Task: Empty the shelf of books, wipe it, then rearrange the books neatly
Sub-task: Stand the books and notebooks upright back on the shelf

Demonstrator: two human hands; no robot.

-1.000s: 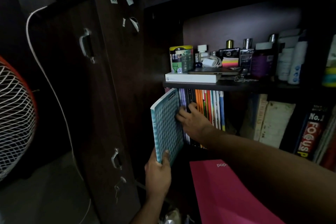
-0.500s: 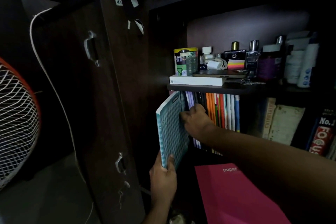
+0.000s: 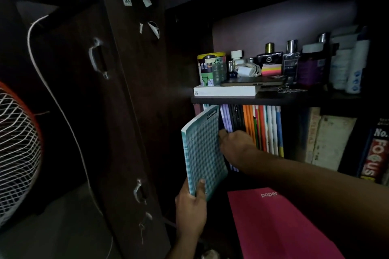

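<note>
- Over the last second the view has drifted a little, so the whole bookcase sits lower and further right in frame; the hands and books themselves have barely shifted.
- The left hand still grips the bottom corner of a teal checked notebook, thumb over the cover and fingers behind it. The notebook is tilted, its top edge still near the underside of the upper shelf.
- The right hand stays at the row of books, fingers curled in at the purple and black spines just right of the notebook. Whether they actually pinch a spine I cannot tell; the fingertips are hidden in shadow.
- My reading: emptying has only begun. One notebook is nearly out and the next is being picked; wiping and rearranging are far off.
- The books stand upright and tightly packed on the lower shelf: thin notebooks with purple, black, orange, white and blue spines at left, thicker worn volumes further right.
- A pink notebook lies flat in the near foreground, below the row.
</note>
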